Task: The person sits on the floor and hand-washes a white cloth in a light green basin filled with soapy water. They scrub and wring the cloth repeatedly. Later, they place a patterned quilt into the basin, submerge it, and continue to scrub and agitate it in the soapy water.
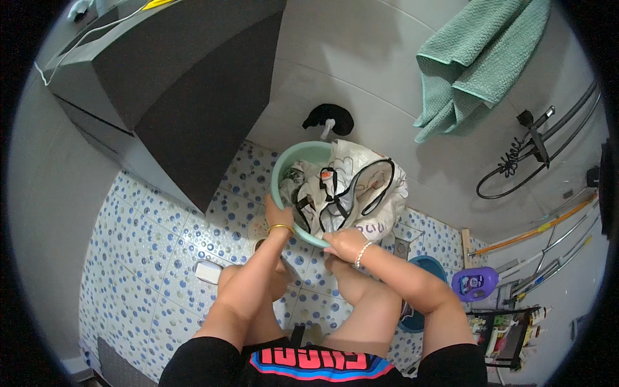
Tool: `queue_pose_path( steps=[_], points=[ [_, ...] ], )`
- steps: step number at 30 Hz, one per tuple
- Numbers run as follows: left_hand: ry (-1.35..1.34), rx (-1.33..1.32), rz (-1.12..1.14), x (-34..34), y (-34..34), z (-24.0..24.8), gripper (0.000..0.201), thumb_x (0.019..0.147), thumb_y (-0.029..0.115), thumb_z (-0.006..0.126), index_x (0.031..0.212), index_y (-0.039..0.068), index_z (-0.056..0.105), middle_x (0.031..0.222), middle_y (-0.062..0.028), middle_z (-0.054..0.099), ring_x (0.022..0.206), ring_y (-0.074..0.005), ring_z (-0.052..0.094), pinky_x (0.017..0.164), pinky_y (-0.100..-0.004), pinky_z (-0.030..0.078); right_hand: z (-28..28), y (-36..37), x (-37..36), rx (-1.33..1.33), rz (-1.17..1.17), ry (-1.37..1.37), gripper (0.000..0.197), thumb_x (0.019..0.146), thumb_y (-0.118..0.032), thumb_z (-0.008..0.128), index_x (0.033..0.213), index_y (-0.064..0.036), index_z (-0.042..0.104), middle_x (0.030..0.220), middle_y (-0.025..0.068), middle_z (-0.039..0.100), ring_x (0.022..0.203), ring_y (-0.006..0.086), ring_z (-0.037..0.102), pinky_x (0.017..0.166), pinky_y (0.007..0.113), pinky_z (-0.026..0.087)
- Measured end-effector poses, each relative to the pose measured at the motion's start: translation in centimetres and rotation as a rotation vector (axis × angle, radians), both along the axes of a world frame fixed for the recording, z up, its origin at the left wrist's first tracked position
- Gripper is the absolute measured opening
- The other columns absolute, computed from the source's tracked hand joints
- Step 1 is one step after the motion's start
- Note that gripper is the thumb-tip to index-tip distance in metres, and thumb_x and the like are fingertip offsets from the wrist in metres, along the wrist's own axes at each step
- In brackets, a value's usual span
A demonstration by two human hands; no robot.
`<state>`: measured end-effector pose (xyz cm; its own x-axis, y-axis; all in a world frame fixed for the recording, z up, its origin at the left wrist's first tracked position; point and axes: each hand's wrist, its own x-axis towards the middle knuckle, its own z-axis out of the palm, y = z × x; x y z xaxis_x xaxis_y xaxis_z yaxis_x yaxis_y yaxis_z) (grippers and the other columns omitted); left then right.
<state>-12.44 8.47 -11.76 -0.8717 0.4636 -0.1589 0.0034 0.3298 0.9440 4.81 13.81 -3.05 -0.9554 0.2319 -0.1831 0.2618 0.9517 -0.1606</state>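
Observation:
A pale green basin stands on the tiled floor by the wall, below a tap. Over its right side bulges a white bag with black trim, printed with line drawings; black straps and a buckle lie across it. Clear, crumpled plastic-like material shows inside at the left. My left hand, with a gold bangle at the wrist, is closed on the basin's near left rim. At the near right rim, my right hand, wearing a beaded bracelet, is closed on the edge beside the bag; its fingertips are partly hidden.
Behind the basin is a wall tap with a black cover. A dark cabinet rises at the left. At the right are a blue basin, a purple bottle and leaning poles. A white box-like item lies on the floor. A green towel hangs above.

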Motion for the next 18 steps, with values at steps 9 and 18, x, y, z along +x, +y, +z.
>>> queue_pose_path(
  steps=[9,18],
  points=[
    [-0.078,0.044,0.078,0.7,0.6,1.1,0.055,0.066,0.008,0.057,0.117,-0.001,0.038,0.101,-0.0175,0.05,0.087,-0.0251,0.052,0.075,-0.0316,0.041,0.2,12.8,-10.3,0.066,-0.484,0.411,0.024,0.074,-0.023,0.058,0.085,-0.0014,0.054,0.087,0.0164,0.055,0.083,0.0305,0.054,0.071,0.038,0.044],
    [-0.02,0.357,0.008,-1.4,2.4,1.0,0.061,0.07,-0.003,0.049,0.128,0.0,0.031,0.123,-0.0172,0.042,0.105,-0.0216,0.046,0.088,-0.0252,0.034,-9.1,21.5,-11.4,0.127,-0.514,-0.369,0.058,0.087,-0.022,0.035,0.136,-0.0218,0.005,0.142,0.0062,0.002,0.13,0.0308,0.004,0.103,0.048,0.007]
  ],
)
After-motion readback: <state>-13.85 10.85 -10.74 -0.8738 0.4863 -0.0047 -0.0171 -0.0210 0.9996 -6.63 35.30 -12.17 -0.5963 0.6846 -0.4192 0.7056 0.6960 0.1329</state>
